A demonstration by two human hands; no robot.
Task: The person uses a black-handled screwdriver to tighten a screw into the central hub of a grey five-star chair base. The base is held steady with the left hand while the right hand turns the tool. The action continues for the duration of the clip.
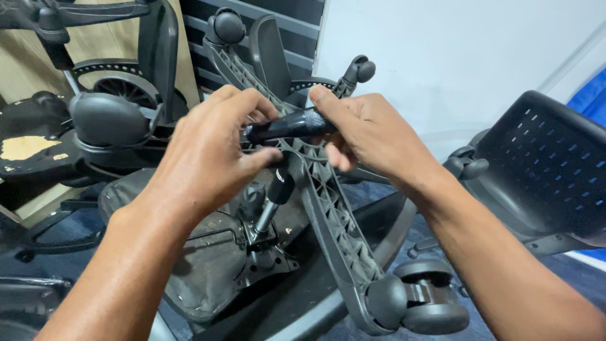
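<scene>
While the office chair lies upside down on the floor, its star base (328, 208) sticks up so the underside is easy to reach. Both hands grip a black cylinder (290, 125) right over the base's middle. The left hand (208, 151) wraps one end and the right hand (372, 132) pinches the other, holding it level. A caster wheel (420, 303) hangs near.
</scene>
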